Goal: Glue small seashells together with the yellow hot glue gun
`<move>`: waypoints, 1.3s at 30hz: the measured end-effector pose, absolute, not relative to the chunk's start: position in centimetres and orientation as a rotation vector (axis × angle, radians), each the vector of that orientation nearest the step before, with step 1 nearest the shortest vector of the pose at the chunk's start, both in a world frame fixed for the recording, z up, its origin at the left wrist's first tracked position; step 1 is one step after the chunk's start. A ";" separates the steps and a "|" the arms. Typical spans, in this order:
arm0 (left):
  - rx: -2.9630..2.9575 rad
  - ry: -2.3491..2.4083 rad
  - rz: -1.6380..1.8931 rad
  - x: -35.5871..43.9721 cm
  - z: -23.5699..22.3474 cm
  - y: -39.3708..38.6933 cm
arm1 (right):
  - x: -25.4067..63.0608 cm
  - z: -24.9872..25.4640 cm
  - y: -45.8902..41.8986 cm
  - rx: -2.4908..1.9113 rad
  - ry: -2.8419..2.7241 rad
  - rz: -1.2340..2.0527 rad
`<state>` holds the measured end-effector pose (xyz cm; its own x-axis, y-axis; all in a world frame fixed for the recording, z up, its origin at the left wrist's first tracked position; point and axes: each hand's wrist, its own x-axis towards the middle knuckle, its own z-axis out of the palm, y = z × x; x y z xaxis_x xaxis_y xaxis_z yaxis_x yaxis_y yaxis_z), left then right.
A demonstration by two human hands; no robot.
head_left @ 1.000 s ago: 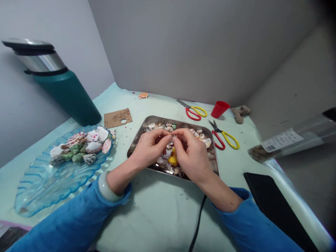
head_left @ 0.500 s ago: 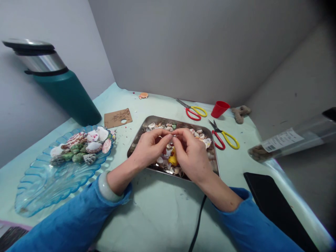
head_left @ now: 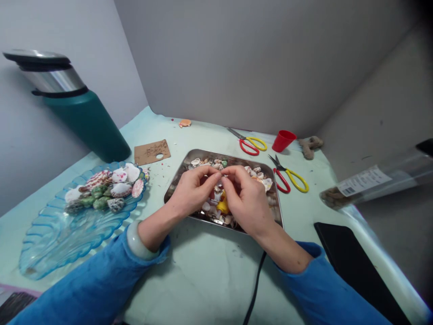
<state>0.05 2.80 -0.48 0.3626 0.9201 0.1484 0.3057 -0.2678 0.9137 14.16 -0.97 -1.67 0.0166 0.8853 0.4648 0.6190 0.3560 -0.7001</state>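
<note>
My left hand [head_left: 193, 188] and my right hand [head_left: 249, 198] meet above a shallow metal tray [head_left: 184, 168]. Thumb and forefinger of each hand are pinched together, the tips nearly touching. Whatever sits between them is too small and too covered to name. Seashells [head_left: 219, 165] of several kinds fill the tray, and a yellow piece [head_left: 222, 206] lies among them below my fingers. My hands hide the middle of the tray. To the left, a clear blue shell-shaped dish [head_left: 77, 239] holds larger shells [head_left: 101, 189], some spotted, some green.
A teal bottle [head_left: 91, 122] stands at the left beside a brown card [head_left: 152, 152]. Behind and right of the tray lie two pairs of scissors [head_left: 251, 143], a red cup [head_left: 283, 141] and a labelled clear tube [head_left: 368, 180]. A black slab [head_left: 352, 262] and a black cable [head_left: 255, 289] are nearer me.
Almost nothing differs. Both hands keep the same place over the tray, with only a very slight shift of the fingertips.
</note>
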 end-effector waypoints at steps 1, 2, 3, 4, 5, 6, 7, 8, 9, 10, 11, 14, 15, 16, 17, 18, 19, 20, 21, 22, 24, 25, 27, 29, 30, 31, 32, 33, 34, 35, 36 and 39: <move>1.773 1.078 0.907 0.0 -0.5 2.8 | 14.2 -1.7 -1.0 -1.354 -1.692 0.365; 1.774 1.075 0.906 0.0 -0.5 2.8 | 14.2 -1.7 -1.0 -1.357 -1.692 0.371; 1.775 1.074 0.907 0.0 -0.5 2.8 | 14.2 -1.7 -1.0 -1.359 -1.691 0.373; 1.778 1.074 0.909 0.0 -0.5 2.8 | 14.2 -1.7 -1.0 -1.360 -1.690 0.374; 1.782 1.077 0.911 0.0 -0.5 2.8 | 14.2 -1.8 -1.0 -1.360 -1.688 0.375; 1.786 1.079 0.912 0.0 -0.5 2.8 | 14.2 -1.8 -1.0 -1.359 -1.688 0.377; 1.789 1.080 0.913 0.0 -0.5 2.9 | 14.2 -1.7 -1.0 -1.358 -1.686 0.377; 1.793 1.079 0.913 0.0 -0.6 2.9 | 14.2 -1.7 -1.0 -1.360 -1.684 0.378; 1.798 1.077 0.912 0.0 -0.6 2.9 | 14.2 -1.7 -1.0 -1.363 -1.683 0.379; 1.802 1.075 0.912 0.0 -0.7 2.9 | 14.2 -1.6 -1.0 -1.368 -1.683 0.381; 1.803 1.073 0.912 0.0 -0.8 3.0 | 14.2 -1.6 -1.0 -1.373 -1.681 0.381; 1.803 1.070 0.920 -0.1 -0.8 3.0 | 14.1 -1.5 -1.0 -1.379 -1.678 0.381; 1.804 1.072 0.921 -0.1 -0.8 3.0 | 14.1 -1.5 -1.0 -1.380 -1.676 0.378; 1.807 1.074 0.919 -0.1 -0.8 3.0 | 14.1 -1.5 -0.9 -1.380 -1.676 0.379; 1.810 1.076 0.919 -0.1 -0.8 3.0 | 14.1 -1.6 -0.9 -1.381 -1.675 0.379; 1.812 1.076 0.918 -0.1 -0.8 3.0 | 14.1 -1.6 -0.9 -1.381 -1.675 0.382; 1.812 1.077 0.916 -0.1 -0.7 3.0 | 14.1 -1.6 -0.9 -1.382 -1.675 0.386; 1.811 1.078 0.916 -0.1 -0.7 3.0 | 14.1 -1.7 -0.9 -1.382 -1.675 0.386; 1.809 1.080 0.914 -0.1 -0.7 2.9 | 14.2 -1.7 -0.9 -1.381 -1.676 0.388; 1.806 1.083 0.913 0.0 -0.6 2.9 | 14.2 -1.8 -0.9 -1.381 -1.677 0.387; 1.798 1.089 0.910 0.0 -0.5 2.9 | 14.2 -1.8 -0.9 -1.383 -1.680 0.383; 1.793 1.089 0.913 0.1 -0.5 2.8 | 14.2 -1.8 -0.9 -1.385 -1.680 0.380; 1.782 1.084 0.922 0.1 -0.5 2.8 | 14.2 -1.8 -0.9 -1.387 -1.680 0.377; 1.765 1.074 0.935 0.1 -0.6 2.9 | 14.2 -1.8 -0.9 -1.393 -1.681 0.375; 1.756 1.073 0.942 0.1 -0.7 2.9 | 14.2 -1.8 -0.9 -1.399 -1.683 0.373; 1.748 1.074 0.944 0.1 -0.8 3.0 | 14.2 -1.8 -1.0 -1.405 -1.684 0.369; 1.744 1.079 0.946 0.1 -1.0 3.0 | 14.2 -1.8 -1.0 -1.410 -1.686 0.365; 1.745 1.085 0.949 0.0 -1.1 3.1 | 14.2 -1.8 -1.0 -1.415 -1.686 0.360; 1.749 1.090 0.950 0.0 -1.2 3.1 | 14.2 -1.8 -0.9 -1.418 -1.687 0.355; 1.756 1.092 0.952 0.0 -1.3 3.1 | 14.2 -1.8 -0.9 -1.423 -1.688 0.351; 1.762 1.091 0.954 0.0 -1.3 3.1 | 14.2 -1.8 -0.9 -1.426 -1.688 0.349; 1.760 1.088 0.956 0.0 -1.2 3.1 | 14.1 -1.9 -0.9 -1.435 -1.686 0.349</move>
<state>-0.01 3.08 -1.22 0.3340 0.9267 0.1722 0.2900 -0.2749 0.9167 14.13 -0.87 -1.86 0.0437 0.9029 0.4277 0.6589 0.2958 -0.6917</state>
